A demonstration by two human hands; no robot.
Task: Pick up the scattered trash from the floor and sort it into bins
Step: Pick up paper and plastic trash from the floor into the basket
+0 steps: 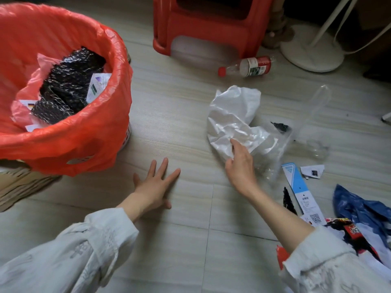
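Now I see the right hand [240, 163] pinching the crumpled white plastic bag [232, 117] mid-floor [179, 127]. Left hand [153, 185] lies flat, fingers spread. Red-lined bin [69, 142] stands at the floor's left edge; bottle [247, 66] beyond.

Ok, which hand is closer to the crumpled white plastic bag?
Right. The right hand has its fingers on the near edge of the white plastic bag; the left hand lies flat on the floor, off to the bag's left.
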